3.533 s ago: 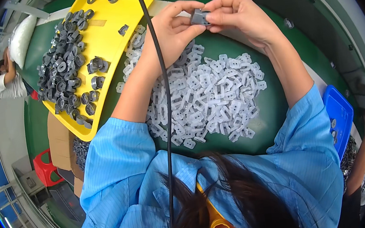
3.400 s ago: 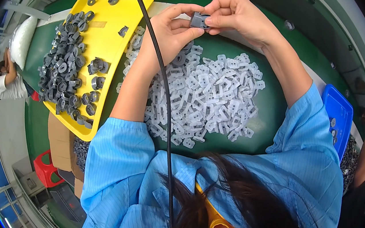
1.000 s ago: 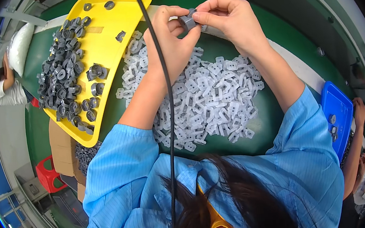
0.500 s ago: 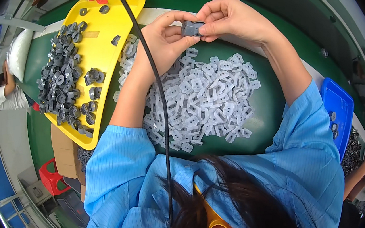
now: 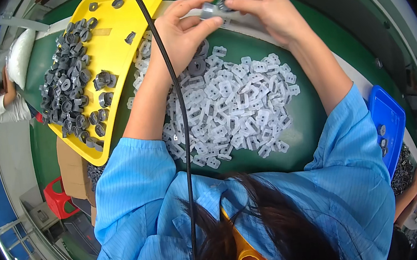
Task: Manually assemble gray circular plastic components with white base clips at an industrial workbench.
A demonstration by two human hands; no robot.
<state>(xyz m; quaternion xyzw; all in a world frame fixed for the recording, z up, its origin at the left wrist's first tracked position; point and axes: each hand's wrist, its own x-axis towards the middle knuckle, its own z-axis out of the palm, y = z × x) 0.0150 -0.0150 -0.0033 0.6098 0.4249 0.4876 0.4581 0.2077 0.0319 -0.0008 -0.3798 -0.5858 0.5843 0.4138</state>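
Over the far edge of the table, my left hand (image 5: 180,34) is closed, thumb and forefinger gripping a small grey plastic part (image 5: 207,11) that is blurred by motion. Close beside it, my right hand (image 5: 270,12) pinches a dark grey round plastic part (image 5: 224,5); whether the two parts touch I cannot tell. Below both hands spreads a heap of whitish translucent plastic clips (image 5: 236,106). A few dark grey round pieces (image 5: 197,66) lie at the heap's far side, near my left wrist.
A yellow tray (image 5: 122,35) on the left carries many dark grey round parts (image 5: 65,84). A black cable (image 5: 178,97) hangs across the view in front of my left forearm. To the right stands a blue tray (image 5: 388,111) with several small parts. Other people sit at both sides.
Both hands have moved up, away from me. The dark grey piece that both hands held together now shows as two parts, one in each hand.
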